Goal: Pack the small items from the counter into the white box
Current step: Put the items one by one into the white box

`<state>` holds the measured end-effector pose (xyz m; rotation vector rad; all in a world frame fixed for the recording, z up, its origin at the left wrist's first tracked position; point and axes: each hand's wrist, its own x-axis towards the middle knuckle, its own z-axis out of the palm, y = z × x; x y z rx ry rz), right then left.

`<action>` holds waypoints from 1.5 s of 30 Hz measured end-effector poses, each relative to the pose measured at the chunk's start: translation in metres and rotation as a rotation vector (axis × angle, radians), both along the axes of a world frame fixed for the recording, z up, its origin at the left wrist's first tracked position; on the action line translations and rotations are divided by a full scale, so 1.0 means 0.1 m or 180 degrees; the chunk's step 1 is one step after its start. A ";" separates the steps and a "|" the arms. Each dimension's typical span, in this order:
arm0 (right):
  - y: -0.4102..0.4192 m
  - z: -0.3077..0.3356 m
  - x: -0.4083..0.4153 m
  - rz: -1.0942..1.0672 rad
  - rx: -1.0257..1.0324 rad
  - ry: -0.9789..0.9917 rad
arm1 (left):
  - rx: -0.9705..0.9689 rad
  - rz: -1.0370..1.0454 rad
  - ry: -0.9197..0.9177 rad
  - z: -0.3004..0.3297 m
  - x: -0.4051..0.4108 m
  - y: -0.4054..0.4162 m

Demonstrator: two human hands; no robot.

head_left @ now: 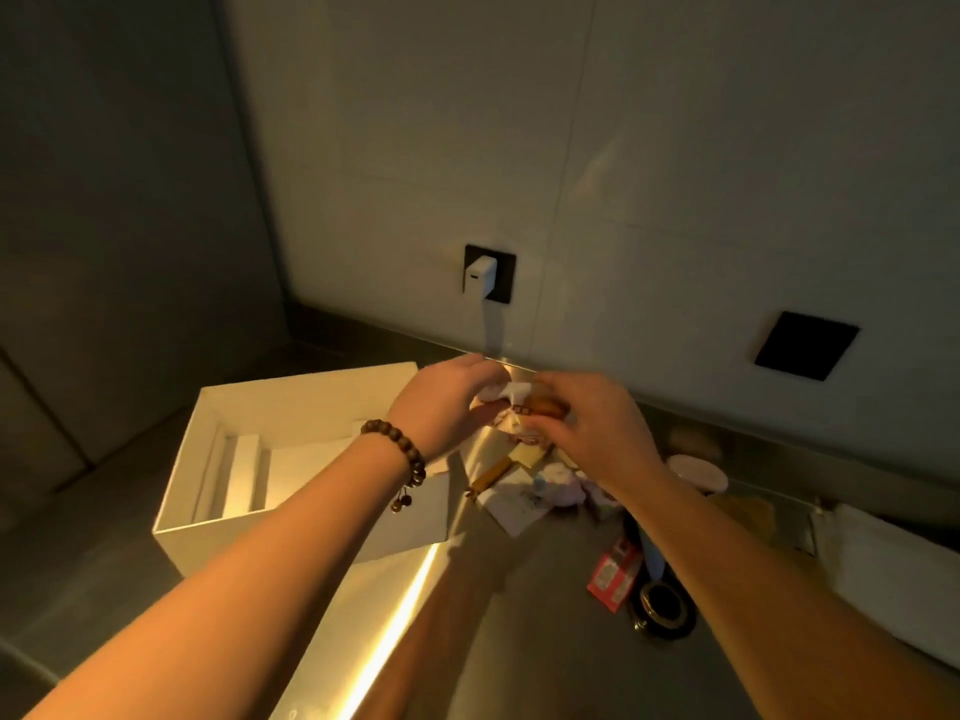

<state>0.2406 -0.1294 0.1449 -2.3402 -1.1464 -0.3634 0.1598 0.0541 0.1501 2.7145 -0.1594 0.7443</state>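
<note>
Both hands, left hand (441, 407) and right hand (597, 428), grip a small bundle (519, 407) together above the surface (519, 615), fingers curled round it, likely gathering it before moving to the open white box (311, 397) just left.

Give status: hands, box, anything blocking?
Left hand and right hand together grip a small bundle beside the white box. Box open. More items on the counter; path clear.

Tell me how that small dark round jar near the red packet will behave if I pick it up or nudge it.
The dark round jar looks glossy, so probably slippery. Its round shape suggests it could roll if tipped. It seems squat, so likely steady when upright.
</note>
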 end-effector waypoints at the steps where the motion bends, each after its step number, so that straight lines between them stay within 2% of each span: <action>1: 0.14 0.06 -0.01 0.0073 -0.0022 -0.0066 | 0.0041 0.0034 -0.0049 0.09 -0.05 0.10; 5: 0.68 0.26 -0.06 0.0380 0.0053 -0.0213 | 0.0094 0.0255 -0.0142 0.35 -0.28 0.51; 8: 1.08 0.31 -0.14 0.0592 0.0061 -0.0108 | -0.0194 0.0519 -0.0255 0.41 -0.49 0.83; 13: 1.64 0.13 -0.32 0.0809 0.0321 0.0530 | -0.0657 0.0913 -0.0142 0.25 -0.82 1.33; 17: 1.93 -0.15 -0.42 0.0769 0.0511 0.1400 | -0.0995 0.1263 0.0161 -0.04 -0.94 1.68; 25: 2.45 -0.69 -0.35 0.0211 -0.0512 0.2638 | -0.0806 0.1439 0.1230 -0.53 -0.64 2.12; 31: 2.66 -0.98 -0.35 0.0220 -0.0905 0.2867 | -0.0706 0.1412 0.1705 -0.82 -0.49 2.27; 35: 2.73 -1.06 -0.33 0.0236 -0.1238 0.2642 | -0.0640 0.1617 0.1821 -0.89 -0.44 2.33; 38: 2.72 -1.05 -0.32 0.0211 -0.1369 0.1899 | -0.0517 0.1743 0.1836 -0.95 -0.45 2.35; 41: 2.69 -1.06 -0.29 0.0792 -0.1628 0.1127 | -0.0182 0.1483 0.2261 -1.08 -0.48 2.27; 45: 2.66 -1.20 -0.24 0.1494 -0.2526 0.0762 | 0.0740 0.1246 0.3055 -1.34 -0.52 2.16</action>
